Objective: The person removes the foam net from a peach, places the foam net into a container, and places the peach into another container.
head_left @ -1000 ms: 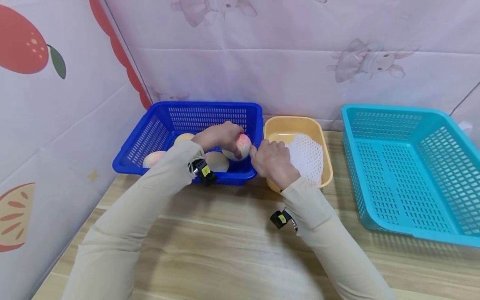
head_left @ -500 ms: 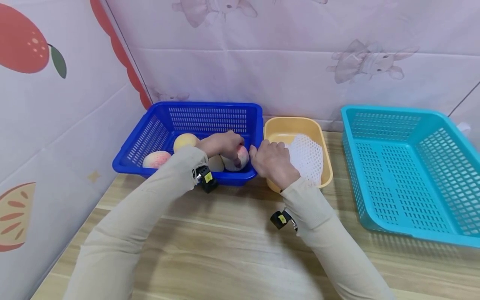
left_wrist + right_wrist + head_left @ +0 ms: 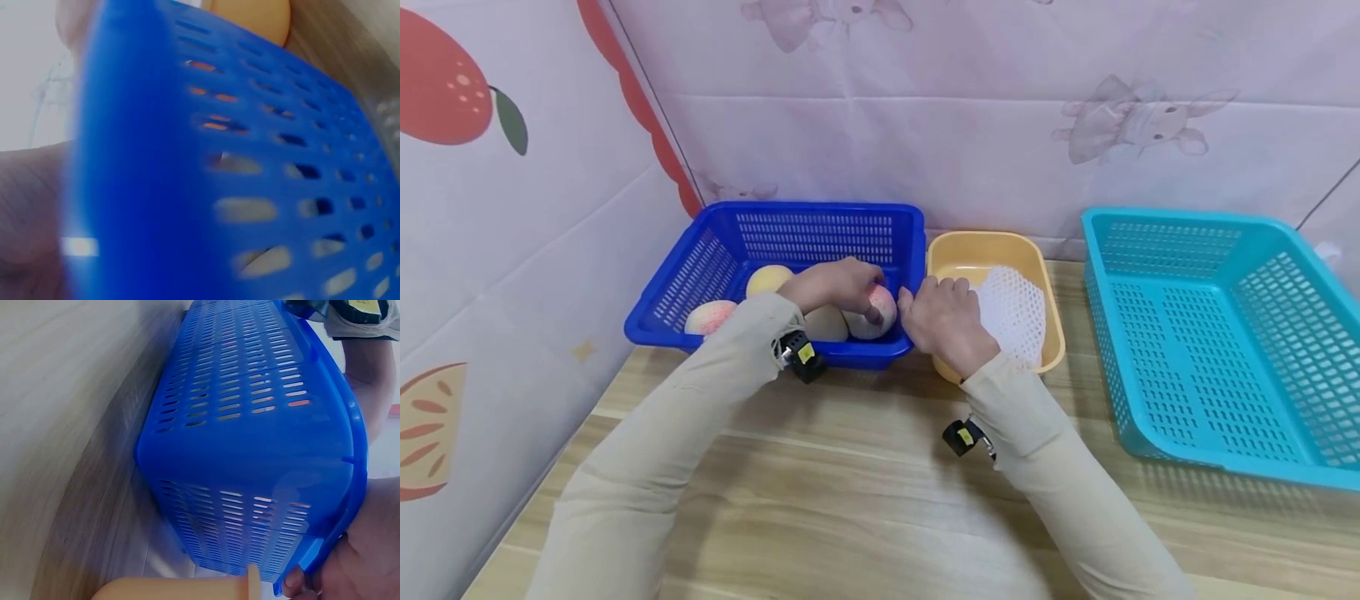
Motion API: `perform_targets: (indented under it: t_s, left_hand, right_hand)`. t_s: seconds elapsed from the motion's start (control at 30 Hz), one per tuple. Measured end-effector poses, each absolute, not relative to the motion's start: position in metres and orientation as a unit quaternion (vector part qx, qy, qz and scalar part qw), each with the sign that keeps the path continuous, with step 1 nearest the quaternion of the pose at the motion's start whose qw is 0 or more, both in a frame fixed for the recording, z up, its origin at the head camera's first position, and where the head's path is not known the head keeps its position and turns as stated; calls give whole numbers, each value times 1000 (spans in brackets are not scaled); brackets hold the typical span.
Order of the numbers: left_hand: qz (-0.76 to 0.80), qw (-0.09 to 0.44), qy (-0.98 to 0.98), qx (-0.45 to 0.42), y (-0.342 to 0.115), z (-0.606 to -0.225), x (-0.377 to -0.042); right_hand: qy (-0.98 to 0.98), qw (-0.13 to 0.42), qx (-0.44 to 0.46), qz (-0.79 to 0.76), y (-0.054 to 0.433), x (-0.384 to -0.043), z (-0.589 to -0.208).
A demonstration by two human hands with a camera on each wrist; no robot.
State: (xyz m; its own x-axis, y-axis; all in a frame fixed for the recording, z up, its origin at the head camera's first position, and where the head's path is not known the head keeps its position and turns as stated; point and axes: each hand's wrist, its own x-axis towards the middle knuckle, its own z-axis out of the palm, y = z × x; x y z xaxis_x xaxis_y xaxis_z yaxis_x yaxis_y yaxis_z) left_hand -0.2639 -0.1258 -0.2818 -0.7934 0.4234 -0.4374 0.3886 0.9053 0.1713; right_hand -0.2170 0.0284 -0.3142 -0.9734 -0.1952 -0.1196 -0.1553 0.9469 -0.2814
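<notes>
The blue basket stands at the back left with several peaches in it. A pink-and-cream peach sits at its right end, and my left hand holds it from above, thumb on the near side and fingers beyond. Beside it lies a paler peach, partly under that hand. Farther left are a yellowish peach and a pink-blushed peach. My right hand grips the basket's right rim, seen from below in the right wrist view. In the left wrist view the basket wall hides the peaches mostly.
A yellow tub with white foam netting inside stands against the blue basket's right side. Farther right is a turquoise basket. The wood-look table stretches in front, and patterned sheets cover the walls behind and left.
My left hand has lowered the peach into the right end of the blue basket, beside the paler one, then shifted slightly left. The right hand stays on the rim.
</notes>
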Motion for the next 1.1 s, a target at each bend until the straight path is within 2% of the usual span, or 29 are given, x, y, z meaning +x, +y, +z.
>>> perform_targets:
  t_s: [0.3, 1.1]
  left_hand:
    - [38, 240, 947, 212, -133, -276, -263]
    - [71, 229, 949, 206, -146, -278, -254]
  right_hand:
    - [988, 48, -103, -106, 25, -219, -319]
    - [987, 50, -94, -124, 28, -223, -329]
